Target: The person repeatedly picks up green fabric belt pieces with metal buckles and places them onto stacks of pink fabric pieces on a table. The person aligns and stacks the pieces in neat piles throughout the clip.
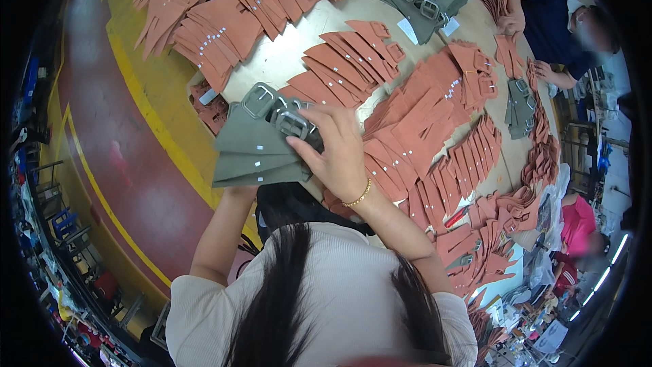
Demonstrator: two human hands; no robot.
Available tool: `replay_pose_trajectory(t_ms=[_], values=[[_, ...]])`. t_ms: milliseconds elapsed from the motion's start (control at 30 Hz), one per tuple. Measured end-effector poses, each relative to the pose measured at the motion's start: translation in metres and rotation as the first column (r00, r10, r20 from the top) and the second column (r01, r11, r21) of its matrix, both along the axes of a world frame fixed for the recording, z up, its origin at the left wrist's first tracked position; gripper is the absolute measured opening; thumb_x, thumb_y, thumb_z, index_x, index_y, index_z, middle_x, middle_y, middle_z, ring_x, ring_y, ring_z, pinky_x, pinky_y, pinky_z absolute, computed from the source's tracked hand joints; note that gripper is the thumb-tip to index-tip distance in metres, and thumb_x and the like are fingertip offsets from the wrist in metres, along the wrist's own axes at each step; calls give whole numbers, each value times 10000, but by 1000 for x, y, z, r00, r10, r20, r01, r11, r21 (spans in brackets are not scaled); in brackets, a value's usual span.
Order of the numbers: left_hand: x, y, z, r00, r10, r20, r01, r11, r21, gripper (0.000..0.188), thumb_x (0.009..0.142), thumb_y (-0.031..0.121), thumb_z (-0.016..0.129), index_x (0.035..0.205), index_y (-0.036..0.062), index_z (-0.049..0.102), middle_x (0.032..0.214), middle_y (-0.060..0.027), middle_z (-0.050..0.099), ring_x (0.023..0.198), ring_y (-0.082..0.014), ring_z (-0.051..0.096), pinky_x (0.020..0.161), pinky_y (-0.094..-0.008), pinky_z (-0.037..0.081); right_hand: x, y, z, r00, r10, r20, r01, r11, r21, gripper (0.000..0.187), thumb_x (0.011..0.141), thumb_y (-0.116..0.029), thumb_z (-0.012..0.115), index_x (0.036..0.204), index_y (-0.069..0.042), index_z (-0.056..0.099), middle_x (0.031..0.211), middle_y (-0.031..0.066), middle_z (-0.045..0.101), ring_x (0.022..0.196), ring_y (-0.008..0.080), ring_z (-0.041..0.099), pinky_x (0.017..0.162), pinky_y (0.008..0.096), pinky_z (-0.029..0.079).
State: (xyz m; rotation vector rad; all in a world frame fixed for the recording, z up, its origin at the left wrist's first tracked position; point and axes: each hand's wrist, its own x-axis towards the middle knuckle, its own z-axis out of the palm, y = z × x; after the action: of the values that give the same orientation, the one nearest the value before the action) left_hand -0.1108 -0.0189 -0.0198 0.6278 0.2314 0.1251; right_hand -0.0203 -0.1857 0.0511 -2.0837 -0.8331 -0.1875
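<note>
A fanned stack of grey-green strap pieces (255,153) with covered buckles is held up in front of my body. Small white labels dot the pieces. My right hand (336,146) grips the stack at its buckle end, thumb and fingers closed around a metal-pronged buckle (293,122). Another green buckle (259,100) sticks up beside it. From below, my left forearm (221,234) reaches to the underside of the stack, which hides the left hand and its fingers.
Fanned rows of orange-brown strap pieces (421,112) cover much of the table (272,64). More green buckle straps (428,0) lie at the far side. A red-handled tool (456,216) rests among the pieces. A co-worker (553,24) handles straps at the right edge. A yellow-lined walkway (115,143) runs left.
</note>
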Motion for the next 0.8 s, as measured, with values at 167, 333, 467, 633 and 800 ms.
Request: replay_pose_trajectory(t_ms=[167,333,467,633,800], values=[[-19,4,-16,991,59,-120,-86,970,-229,543,998,366,455,1426,37,392,1379,-143,503,1235,-293,521,1045,-444,450,7,-1,-30,702,31,-712,220,941,258,320,871,-58,708,1112,-1,505,1006,94,667,862,132,637,747,249,526],[-41,21,-24,968,10,-250,-72,968,-239,434,1019,335,412,1375,92,458,1349,-180,538,1217,-302,551,1025,-453,466,46,-4,-70,545,-37,-838,313,936,162,451,864,-78,713,1190,11,414,870,132,671,771,153,670,637,282,551],[-64,32,-10,959,-33,-280,-68,937,-343,460,1012,359,433,1302,14,523,1273,-150,592,1171,-278,561,1038,-426,447,43,-7,-59,657,-325,-680,77,927,-368,637,842,-181,744,1304,8,348,719,136,648,647,220,671,566,310,536],[-64,30,0,959,65,-275,-124,971,-202,455,1016,317,431,1351,14,481,1309,-151,568,1207,-273,549,1034,-421,457,13,9,-16,912,-24,-410,-123,937,-328,716,785,-337,761,1317,3,423,969,152,644,761,350,639,676,419,514],[-58,23,-5,956,120,-268,-161,978,-135,447,1014,299,435,1390,58,445,1322,-146,556,1160,-265,586,986,-403,503,-25,23,1,966,240,-92,-257,909,-328,575,746,-315,777,1197,-28,567,1104,126,554,954,262,563,811,360,465]])
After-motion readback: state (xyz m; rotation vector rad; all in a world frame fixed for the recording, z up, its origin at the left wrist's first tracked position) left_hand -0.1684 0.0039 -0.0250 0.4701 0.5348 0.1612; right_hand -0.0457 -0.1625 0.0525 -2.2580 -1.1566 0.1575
